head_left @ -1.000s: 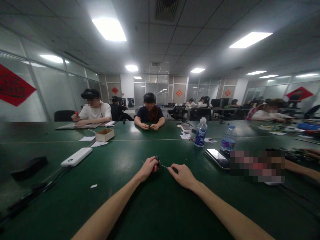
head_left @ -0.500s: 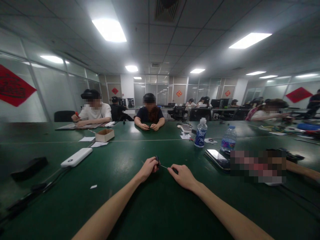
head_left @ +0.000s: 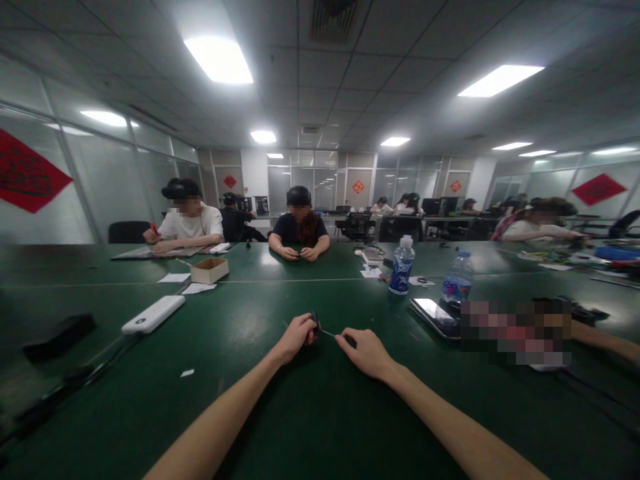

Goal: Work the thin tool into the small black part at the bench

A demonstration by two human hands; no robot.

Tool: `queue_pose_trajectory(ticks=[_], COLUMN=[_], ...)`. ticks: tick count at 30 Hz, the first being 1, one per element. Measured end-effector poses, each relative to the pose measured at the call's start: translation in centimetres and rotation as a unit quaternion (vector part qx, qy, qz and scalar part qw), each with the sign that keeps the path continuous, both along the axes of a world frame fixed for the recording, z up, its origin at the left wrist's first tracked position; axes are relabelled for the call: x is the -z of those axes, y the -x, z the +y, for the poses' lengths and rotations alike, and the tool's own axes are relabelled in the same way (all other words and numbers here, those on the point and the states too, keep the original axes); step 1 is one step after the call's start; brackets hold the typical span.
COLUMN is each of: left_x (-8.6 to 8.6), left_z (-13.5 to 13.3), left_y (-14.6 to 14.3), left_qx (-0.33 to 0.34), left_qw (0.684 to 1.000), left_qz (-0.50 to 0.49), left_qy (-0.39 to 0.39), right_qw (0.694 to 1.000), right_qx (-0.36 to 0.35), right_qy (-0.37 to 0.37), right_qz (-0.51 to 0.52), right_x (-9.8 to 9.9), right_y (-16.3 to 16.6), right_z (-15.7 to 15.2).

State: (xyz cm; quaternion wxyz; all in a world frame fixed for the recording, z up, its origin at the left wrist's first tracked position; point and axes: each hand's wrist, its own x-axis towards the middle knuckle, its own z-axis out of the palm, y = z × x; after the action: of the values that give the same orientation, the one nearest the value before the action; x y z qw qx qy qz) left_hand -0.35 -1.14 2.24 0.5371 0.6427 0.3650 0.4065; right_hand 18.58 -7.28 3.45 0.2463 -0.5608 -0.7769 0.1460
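Note:
In the middle of the head view, my left hand (head_left: pixel 299 337) is closed round a small dark object (head_left: pixel 315 323) with a curved edge. Its kind is too small to make out. Opposite it, my right hand (head_left: pixel 367 350) is closed on what looks like a slim screwdriver (head_left: pixel 328 333). The thin metal shaft points left and its tip reaches the dark object. Part of a dark handle shows inside the right palm; the fingers hide the rest. Both hands are low over the green table (head_left: pixel 280 400).
A phone (head_left: pixel 434 319), a blue-labelled bottle (head_left: pixel 401 267) and a clear bottle (head_left: pixel 457 277) stand or lie to the right. On the left are a white power bank (head_left: pixel 153 315) with cables, a paper scrap (head_left: pixel 187 373) and an open box (head_left: pixel 210 271). Co-workers sit across the table.

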Motion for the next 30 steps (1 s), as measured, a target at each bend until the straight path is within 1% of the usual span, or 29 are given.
queue_pose_trajectory(ticks=[5,12,21,30], left_x=[-0.21,0.1,0.24,0.02], left_z=[-0.17,0.15,0.32,0.08], left_y=[0.0,0.05,-0.12,0.0], left_qx=[0.004,0.003,-0.005,0.005], left_qw=[1.0,1.0,1.0,1.0], left_qz=[0.004,0.008,0.01,0.01], left_qy=[-0.005,-0.005,-0.016,-0.009], right_qw=[1.0,1.0,0.999,1.0], right_qx=[-0.002,0.004,0.016,0.004], right_qy=[0.009,0.005,-0.016,0.0], right_qz=[0.002,-0.008,-0.023,-0.012], right_x=[-0.02,-0.09,0.17,0.09], right_y=[-0.07,-0.04,0.01,-0.1], right_z=[0.0,-0.07,0.18,0.02])
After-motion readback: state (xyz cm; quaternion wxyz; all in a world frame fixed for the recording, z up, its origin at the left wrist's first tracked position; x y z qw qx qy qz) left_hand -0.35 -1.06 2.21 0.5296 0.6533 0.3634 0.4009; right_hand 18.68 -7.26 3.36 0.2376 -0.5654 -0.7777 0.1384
